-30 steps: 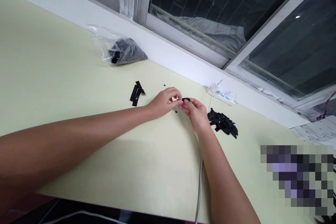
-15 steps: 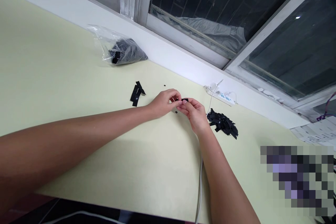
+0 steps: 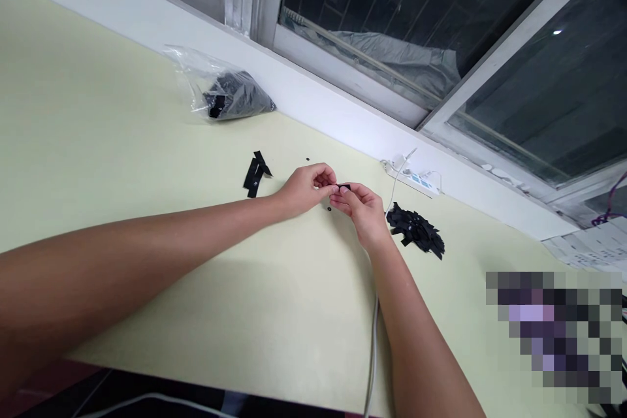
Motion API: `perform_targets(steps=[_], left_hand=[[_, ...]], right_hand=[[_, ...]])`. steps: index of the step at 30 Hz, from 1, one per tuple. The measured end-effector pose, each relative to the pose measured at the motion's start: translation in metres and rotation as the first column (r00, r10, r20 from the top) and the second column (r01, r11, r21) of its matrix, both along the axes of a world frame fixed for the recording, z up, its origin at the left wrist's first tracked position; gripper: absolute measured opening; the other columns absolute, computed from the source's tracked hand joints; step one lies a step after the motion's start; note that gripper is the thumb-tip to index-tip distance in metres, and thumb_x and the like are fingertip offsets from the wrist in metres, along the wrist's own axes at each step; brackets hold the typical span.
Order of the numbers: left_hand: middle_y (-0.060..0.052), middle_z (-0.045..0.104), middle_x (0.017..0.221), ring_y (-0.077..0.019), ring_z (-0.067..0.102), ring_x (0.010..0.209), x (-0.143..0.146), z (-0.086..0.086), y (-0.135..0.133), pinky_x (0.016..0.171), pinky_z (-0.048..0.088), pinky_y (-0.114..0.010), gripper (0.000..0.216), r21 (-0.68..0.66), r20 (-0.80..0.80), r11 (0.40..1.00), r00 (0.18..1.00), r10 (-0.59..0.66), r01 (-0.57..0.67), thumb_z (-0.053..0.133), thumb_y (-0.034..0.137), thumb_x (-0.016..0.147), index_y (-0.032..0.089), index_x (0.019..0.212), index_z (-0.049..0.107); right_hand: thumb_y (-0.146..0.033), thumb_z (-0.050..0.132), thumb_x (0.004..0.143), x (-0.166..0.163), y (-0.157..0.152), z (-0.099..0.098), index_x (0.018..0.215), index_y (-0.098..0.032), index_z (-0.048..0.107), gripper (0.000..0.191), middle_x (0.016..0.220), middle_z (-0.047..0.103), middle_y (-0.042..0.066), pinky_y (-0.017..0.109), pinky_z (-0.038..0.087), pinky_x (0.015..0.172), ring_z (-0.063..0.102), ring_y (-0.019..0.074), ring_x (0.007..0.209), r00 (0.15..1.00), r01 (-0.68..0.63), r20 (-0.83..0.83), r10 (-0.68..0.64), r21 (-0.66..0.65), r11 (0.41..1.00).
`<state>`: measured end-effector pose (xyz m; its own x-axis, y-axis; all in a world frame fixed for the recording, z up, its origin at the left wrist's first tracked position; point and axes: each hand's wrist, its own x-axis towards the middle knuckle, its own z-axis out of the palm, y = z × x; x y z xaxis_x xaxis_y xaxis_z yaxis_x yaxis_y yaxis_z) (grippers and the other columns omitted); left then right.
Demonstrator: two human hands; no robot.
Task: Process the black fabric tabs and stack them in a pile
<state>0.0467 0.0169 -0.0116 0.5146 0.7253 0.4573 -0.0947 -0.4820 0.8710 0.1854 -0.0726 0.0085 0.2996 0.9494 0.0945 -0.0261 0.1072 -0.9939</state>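
Note:
Between my two hands is a small black fabric strip [image 3: 345,187]. My right hand [image 3: 362,209] pinches it between thumb and fingers. The fingertips of my left hand [image 3: 309,189] are closed at the strip's left end, where the fingers hide part of it. One tiny black disc [image 3: 329,209] lies on the table just below the hands, and another black disc [image 3: 307,159] lies above my left hand. To the left, a few black strips [image 3: 255,174] lie loosely together, one with a white mark. Right of my right hand is a heap of black strips [image 3: 416,230].
A clear plastic bag [image 3: 235,96] with black pieces stands by the wall under the window. A white power strip [image 3: 411,177] lies against the sill. A white cable [image 3: 373,346] runs down the table past my right forearm. A blurred patch [image 3: 553,333] covers the right side.
The fingers of my left hand have shifted slightly and curled a little more at the strip. My right hand stays nearly still with the strip.

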Motion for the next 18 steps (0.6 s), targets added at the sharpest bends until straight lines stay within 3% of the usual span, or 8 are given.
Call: perform_targets(steps=[18], left_hand=[[-0.003,0.064,0.082,-0.0142,0.062,0.078,0.005,-0.0071,0.005,0.075,0.052,-0.032,0.015,-0.072,0.039,0.997,0.999,0.007,-0.004,0.069,0.025,0.077,0.016,0.085,0.061]], right_hand=[[-0.045,0.08,0.069,0.002,0.0024,-0.0051,0.085,-0.02,0.071,0.031,0.086,0.069,0.001,0.034,0.061,0.078,0.068,0.0173,0.083,0.994,0.051,0.093,-0.053,0.018,0.999]])
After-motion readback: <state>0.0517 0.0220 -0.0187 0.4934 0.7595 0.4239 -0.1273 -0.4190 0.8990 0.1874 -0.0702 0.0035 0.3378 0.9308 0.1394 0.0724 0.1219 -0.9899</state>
